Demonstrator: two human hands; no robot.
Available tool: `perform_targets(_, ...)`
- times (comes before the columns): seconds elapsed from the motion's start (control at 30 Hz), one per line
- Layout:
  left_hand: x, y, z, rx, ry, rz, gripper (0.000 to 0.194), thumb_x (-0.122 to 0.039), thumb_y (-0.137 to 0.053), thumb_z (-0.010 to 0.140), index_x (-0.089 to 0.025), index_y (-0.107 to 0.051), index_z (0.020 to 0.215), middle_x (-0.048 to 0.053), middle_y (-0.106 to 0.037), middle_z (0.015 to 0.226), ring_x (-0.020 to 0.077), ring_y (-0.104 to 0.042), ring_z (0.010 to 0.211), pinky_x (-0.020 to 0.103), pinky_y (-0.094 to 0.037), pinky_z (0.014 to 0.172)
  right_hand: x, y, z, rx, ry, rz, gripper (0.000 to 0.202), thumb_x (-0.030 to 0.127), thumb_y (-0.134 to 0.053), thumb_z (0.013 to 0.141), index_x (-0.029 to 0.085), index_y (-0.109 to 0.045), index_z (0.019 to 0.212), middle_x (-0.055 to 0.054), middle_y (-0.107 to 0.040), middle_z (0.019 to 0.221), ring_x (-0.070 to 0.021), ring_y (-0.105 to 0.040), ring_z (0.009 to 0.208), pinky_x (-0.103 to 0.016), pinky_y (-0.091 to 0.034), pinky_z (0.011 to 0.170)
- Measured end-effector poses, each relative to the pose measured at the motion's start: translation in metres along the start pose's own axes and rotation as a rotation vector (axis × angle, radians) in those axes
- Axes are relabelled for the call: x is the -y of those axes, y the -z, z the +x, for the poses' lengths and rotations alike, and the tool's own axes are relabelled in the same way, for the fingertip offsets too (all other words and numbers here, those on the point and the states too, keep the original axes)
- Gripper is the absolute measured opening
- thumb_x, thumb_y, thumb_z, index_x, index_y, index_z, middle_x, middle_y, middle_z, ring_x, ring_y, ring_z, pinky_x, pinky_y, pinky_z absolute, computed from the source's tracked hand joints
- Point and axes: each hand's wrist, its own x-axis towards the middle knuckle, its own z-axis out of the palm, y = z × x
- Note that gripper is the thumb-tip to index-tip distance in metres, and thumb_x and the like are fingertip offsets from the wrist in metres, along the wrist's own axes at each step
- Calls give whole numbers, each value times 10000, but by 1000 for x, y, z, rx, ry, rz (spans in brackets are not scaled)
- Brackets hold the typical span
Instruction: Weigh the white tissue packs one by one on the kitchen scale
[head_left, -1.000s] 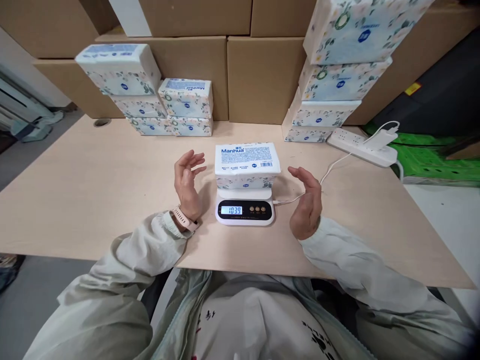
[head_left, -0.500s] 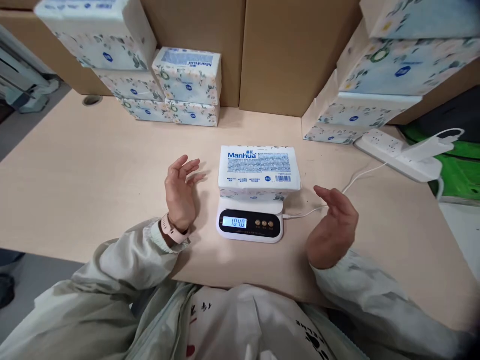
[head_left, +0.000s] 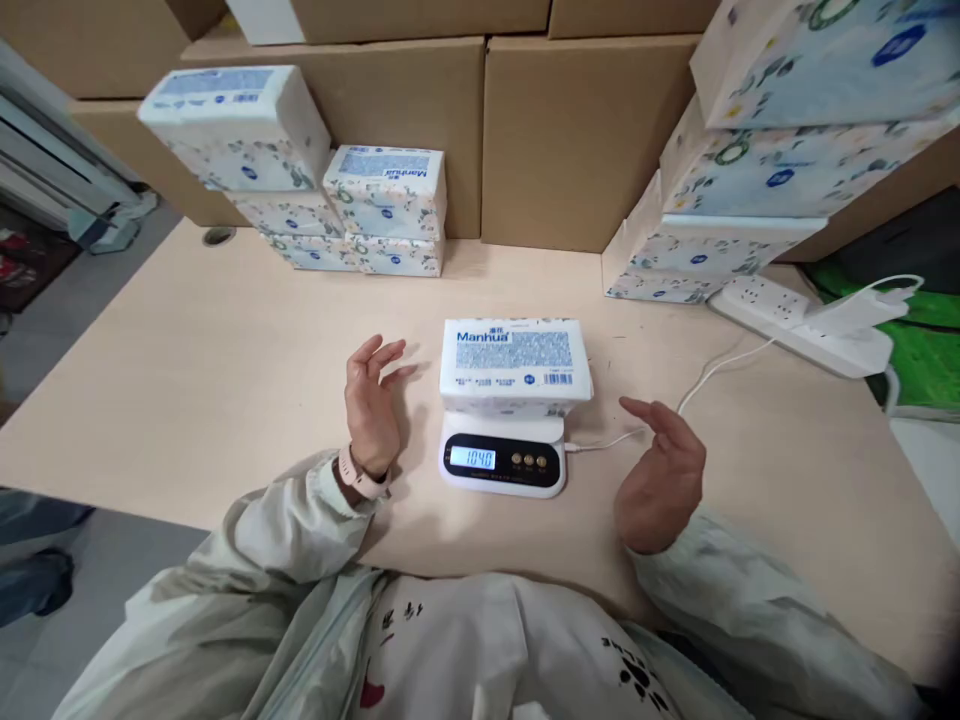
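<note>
A tissue pack [head_left: 516,362] marked "Manhua" lies flat on a white digital kitchen scale [head_left: 501,488] in front of me. The scale's lit display appears to read 1040, and the pack covers most of its platform. To the left of the pack, apart from it, my left hand [head_left: 375,408] is open with fingers loosely curved and nothing held. My right hand [head_left: 661,475] is held off to the right of the scale, also open and bare, its fingers pointing up and inward. Neither hand touches the pack or the scale.
Stacked tissue packs [head_left: 289,165] stand at the back left, with a taller stack [head_left: 750,190] at the back right. Cardboard boxes [head_left: 592,140] line the rear of the table [head_left: 187,400]. A white cable [head_left: 701,385] runs from the scale toward a power strip [head_left: 814,325].
My view has tilted up slightly, showing more of the boxes behind. Both hands stay open beside the scale, and the pack and the reading look the same.
</note>
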Motion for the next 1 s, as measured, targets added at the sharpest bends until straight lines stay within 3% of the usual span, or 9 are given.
perform_targets(0.1,-2,0,2,9,-62,37,587,-729,-605,947,-246,-637,1278,149,-740,1307,292,-688,1276,425,-593,963,4,1,0,-89,51,67,506,502,-360,1080,368,-651,1472,-90,-726,1346,-416,-657,1348,-720,-410,1227)
perform_targets(0.27,-1,-2,1,16,-58,43,575,-738,-590,930,-224,-624,1186,160,-746,1252,276,-704,1167,391,-579,890,11,-3,3,-16,39,38,507,550,-407,1099,304,-671,1454,-117,-752,1365,-343,-670,1345,-591,-477,1229)
perform_targets(0.4,-5,-1,-7,93,-90,71,446,-639,-615,970,-210,-700,1058,133,-756,1185,256,-705,1121,366,-582,869,15,-7,9,15,7,-8,539,602,-386,1103,275,-742,1343,-106,-774,1317,-319,-680,1324,-578,-502,1208)
perform_targets(0.53,-14,2,-19,183,-82,109,402,-590,-718,943,-191,-747,970,134,-765,1134,272,-709,1144,379,-597,899,19,-11,15,34,-43,-11,579,644,-398,1096,271,-759,1350,-106,-769,1351,-306,-662,1361,-574,-493,1223)
perform_targets(0.77,-9,11,-33,281,-4,54,392,-546,-740,973,-221,-770,1191,122,-754,1275,254,-701,1220,375,-611,970,16,-11,5,44,-157,17,626,664,-395,1095,254,-722,1436,-111,-761,1389,-291,-670,1379,-584,-463,1256)
perform_targets(1.0,1,13,-29,297,-43,39,423,-522,-746,951,-223,-728,1249,122,-746,1311,253,-697,1224,371,-625,946,22,-10,-6,69,-123,4,675,707,-407,1078,243,-706,1468,-130,-756,1394,-307,-664,1376,-611,-439,1281)
